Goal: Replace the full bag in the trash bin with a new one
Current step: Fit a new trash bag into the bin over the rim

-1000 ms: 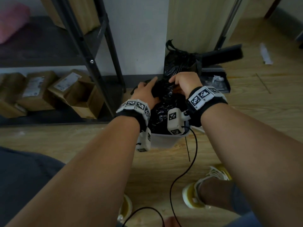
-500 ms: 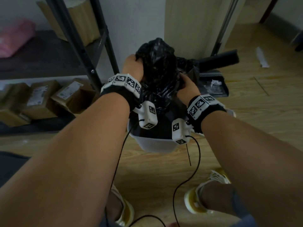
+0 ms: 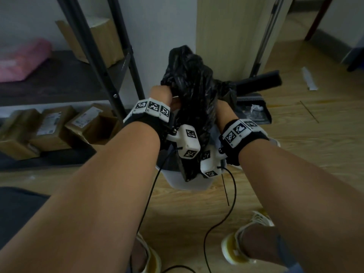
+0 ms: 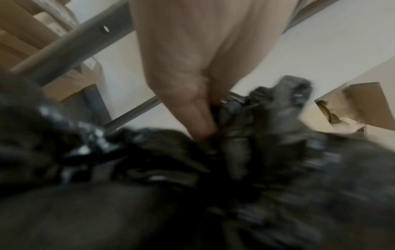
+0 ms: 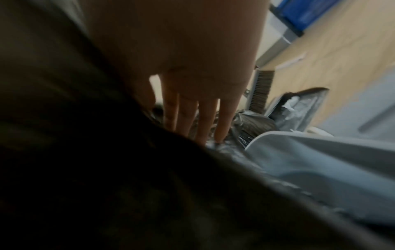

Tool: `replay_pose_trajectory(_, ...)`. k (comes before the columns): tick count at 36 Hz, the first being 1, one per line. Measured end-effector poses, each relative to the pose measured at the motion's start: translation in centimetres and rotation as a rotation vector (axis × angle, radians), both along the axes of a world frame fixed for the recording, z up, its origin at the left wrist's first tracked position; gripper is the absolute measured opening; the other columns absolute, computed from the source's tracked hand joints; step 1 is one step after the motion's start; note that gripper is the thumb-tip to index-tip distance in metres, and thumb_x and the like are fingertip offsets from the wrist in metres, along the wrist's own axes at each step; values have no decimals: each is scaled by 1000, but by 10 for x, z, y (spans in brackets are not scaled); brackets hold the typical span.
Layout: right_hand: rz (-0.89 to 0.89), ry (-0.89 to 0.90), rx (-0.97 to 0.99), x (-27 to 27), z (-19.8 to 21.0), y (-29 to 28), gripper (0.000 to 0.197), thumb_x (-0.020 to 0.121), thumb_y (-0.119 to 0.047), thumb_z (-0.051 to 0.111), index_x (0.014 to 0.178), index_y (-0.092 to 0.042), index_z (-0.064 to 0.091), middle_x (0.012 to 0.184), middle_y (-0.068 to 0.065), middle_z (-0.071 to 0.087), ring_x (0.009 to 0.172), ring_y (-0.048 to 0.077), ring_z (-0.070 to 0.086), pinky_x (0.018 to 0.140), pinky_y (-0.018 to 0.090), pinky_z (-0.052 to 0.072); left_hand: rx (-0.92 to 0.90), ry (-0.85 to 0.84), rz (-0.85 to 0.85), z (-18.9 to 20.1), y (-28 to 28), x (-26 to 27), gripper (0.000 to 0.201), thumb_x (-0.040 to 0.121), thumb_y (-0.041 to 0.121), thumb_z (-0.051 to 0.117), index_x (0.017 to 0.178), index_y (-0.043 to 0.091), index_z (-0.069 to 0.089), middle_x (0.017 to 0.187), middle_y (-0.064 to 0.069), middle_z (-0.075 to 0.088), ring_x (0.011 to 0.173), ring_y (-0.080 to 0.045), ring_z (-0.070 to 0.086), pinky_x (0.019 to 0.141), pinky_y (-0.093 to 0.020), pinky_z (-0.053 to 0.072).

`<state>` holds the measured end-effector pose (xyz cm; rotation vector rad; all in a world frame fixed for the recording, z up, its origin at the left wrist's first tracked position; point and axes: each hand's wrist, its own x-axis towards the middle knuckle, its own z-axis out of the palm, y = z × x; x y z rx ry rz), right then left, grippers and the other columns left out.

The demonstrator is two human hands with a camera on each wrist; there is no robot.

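At centre frame above the pale plastic trash bin [image 3: 189,184], the crinkled black plastic full bag [image 3: 194,95] now stands higher than a second ago, left hand [image 3: 160,95] clenched on its gathered neck, right hand [image 3: 224,113] flat-fingered against its side, so extraction appears underway.

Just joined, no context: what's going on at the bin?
A person is pulling the full black trash bag up out of the white bin on the floor. The left hand grips the bunched top of the bag, while the right hand lies against the bag's side with fingers straight. The bag's lower part is still in the bin. No new bag is in view.
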<state>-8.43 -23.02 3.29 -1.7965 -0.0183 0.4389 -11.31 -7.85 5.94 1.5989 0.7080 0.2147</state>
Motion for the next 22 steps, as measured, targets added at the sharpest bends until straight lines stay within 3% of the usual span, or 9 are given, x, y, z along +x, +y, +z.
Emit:
replay_pose_trajectory(2,-68,98,157,3,-1,-1,38,102,-29,42,119,-2,61,108,17,66,108,33,60,91,37,48,3,51,20,-3,6,-1,41,103,12,33,142,4,39,137,-13,52,87,-17,62,57,-17,54)
replay_pose_trajectory(4,-100,203,233,5,1,-2,55,92,-53,50,122,-8,61,105,9,68,98,28,63,89,37,51,11,68,28,-7,9,-3,42,102,12,36,144,5,38,141,-11,49,104,-19,61,50,-10,51)
replay_pose_trajectory(7,-13,219,241,9,-2,-6,96,60,-77,61,133,-15,56,121,5,66,105,25,64,97,41,49,-8,45,73,-15,14,-4,41,101,12,40,141,4,42,138,-11,53,85,-13,61,44,-8,46)
replay_pose_trajectory(9,66,151,224,4,-1,-8,86,62,-65,71,130,-14,60,119,3,68,108,22,65,98,37,49,-27,27,98,-19,17,-3,40,100,11,41,139,2,44,133,-12,57,70,-9,61,49,-11,50)
replay_pose_trajectory(11,134,90,207,2,-4,-9,56,77,-38,75,124,-9,63,113,7,71,102,22,68,93,35,52,-58,1,120,-18,17,-5,39,100,10,40,138,-1,43,126,-14,61,70,-10,63,52,-15,52)
replay_pose_trajectory(13,126,19,64,1,-8,-9,36,86,-16,70,120,-6,65,110,11,71,99,26,68,93,38,53,-110,-26,112,-13,13,-5,39,101,7,36,138,-4,42,114,-15,62,70,-14,63,53,-16,52)
replay_pose_trajectory(15,58,-40,-62,5,-9,-9,27,90,-11,64,116,-5,67,111,14,69,101,30,65,96,40,52,-88,-36,67,-8,10,-2,40,100,4,36,139,-4,40,114,-18,60,70,-15,61,60,-19,55)
replay_pose_trajectory(19,-59,-98,-167,21,-11,-14,16,93,-14,56,102,-5,66,116,22,64,109,38,60,100,47,47,230,36,-38,-16,17,-3,45,93,3,46,138,6,43,133,-18,55,106,-29,63,94,-38,53)
replay_pose_trajectory(22,-4,-199,-544,20,0,-25,33,99,-7,43,130,1,52,134,25,51,124,38,48,103,38,38,485,153,-244,-23,21,-11,52,86,-10,49,134,10,51,136,-16,53,124,-32,52,101,-34,45)
